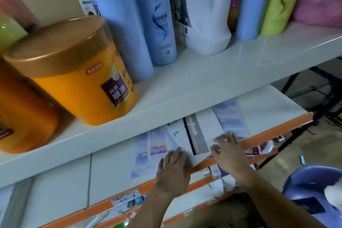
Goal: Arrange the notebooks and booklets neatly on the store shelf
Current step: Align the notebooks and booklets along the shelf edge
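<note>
Our two forearms reach in from the bottom edge towards the lower shelf (111,172). To their right sits a purple plastic thing (311,179), a stool or a tub; we cannot tell which.

Our left hand (173,172) lies flat at the orange front lip, fingers straight and a little spread. It presses on the near corner where a pale booklet (148,146) meets a white notebook (207,126), and it grasps nothing. Our right hand (230,151) is blurred. Its fingers look stretched out and released, lying on or just over the right side of the same notebook, near the lip.

So the task's things all lie flat on the lower shelf. The pale booklet is to the left, the white notebook with its grey band is in the middle, and a blue booklet (230,114) runs back on the right. They overlap and sit at slightly different angles, not square to the lip.

We judge that we are squaring this loose spread, pushing with flat palms and not lifting. The next move calls for closing both hands inward until the edges meet, then drawing the near edges level with the lip. Light pressure should keep the slick covers from sliding over one another.

Farther up, the upper shelf (203,72) carries an orange tub (74,79), blue bottles (157,24), a white jug (207,15) and a green bottle (283,2).
</note>
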Demonstrator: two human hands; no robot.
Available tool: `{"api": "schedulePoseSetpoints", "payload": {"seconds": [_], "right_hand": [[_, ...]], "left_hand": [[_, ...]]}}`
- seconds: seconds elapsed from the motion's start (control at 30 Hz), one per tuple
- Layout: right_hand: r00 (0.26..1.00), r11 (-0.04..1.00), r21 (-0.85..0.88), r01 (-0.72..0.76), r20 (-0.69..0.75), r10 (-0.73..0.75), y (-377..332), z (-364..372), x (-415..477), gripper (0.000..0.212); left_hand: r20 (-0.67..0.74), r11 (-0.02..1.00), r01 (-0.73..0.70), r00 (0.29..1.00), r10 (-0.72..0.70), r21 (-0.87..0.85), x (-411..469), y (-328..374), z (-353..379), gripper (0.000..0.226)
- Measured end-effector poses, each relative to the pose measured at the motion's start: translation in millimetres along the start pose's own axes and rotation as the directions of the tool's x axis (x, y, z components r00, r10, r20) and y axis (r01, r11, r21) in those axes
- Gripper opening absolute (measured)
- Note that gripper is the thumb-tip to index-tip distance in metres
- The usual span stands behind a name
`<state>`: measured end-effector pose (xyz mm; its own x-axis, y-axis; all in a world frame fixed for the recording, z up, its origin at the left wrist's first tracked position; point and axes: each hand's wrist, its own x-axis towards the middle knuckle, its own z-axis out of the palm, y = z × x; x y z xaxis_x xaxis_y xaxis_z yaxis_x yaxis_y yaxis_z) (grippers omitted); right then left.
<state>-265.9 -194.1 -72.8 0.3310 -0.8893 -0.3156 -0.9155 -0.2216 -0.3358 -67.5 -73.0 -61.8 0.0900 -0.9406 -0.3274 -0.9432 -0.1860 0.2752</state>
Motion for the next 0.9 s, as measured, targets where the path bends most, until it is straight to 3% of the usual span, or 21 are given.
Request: {"api": "schedulePoseSetpoints", "payload": {"seconds": [0.1, 0.27, 0.5, 0.6, 0.67, 0.73, 0.9], "right_hand": [[0.999, 0.997, 0.073, -0.017, -0.050, 0.021, 1, -23, -5, 0.039], [0.996, 0.957, 0.286, -0.052, -0.055, 0.070, -3, -30, -2, 0.068], [0.994, 0.902, 0.418, -0.109, 0.033, 0.105, -4, -36, -2, 0.079], [0.990, 0.832, 0.536, -0.141, 0.092, 0.109, -2, -34, -2, 0.077], [0.986, 0.799, 0.579, -0.162, 0.130, 0.105, -1, -33, -5, 0.063], [0.988, 0.809, 0.571, -0.142, 0.127, 0.084, 1, -35, -6, 0.027], [0.985, 0.800, 0.583, -0.140, 0.165, 0.052, 8, -37, -5, 0.025]], "left_hand": [[-0.058, 0.999, 0.025, 0.998, -0.022, 0.048, 0, 9, 1, 0.059], [-0.054, 0.994, 0.058, 0.997, -0.054, 0.089, -3, 13, 2, 0.059], [-0.077, 0.988, 0.084, 0.994, -0.074, 0.128, -6, 11, -7, 0.050], [-0.088, 0.979, 0.202, 0.976, -0.201, 0.002, -5, 8, -17, 0.031], [-0.102, 0.953, 0.273, 0.953, -0.287, -0.130, -1, 5, -17, 0.025], [-0.098, 0.906, 0.326, 0.927, -0.363, -0.271, 3, 7, -13, 0.038], [-0.054, 0.770, 0.381, 0.880, -0.471, -0.512, 13, 12, -11, 0.058]]}}
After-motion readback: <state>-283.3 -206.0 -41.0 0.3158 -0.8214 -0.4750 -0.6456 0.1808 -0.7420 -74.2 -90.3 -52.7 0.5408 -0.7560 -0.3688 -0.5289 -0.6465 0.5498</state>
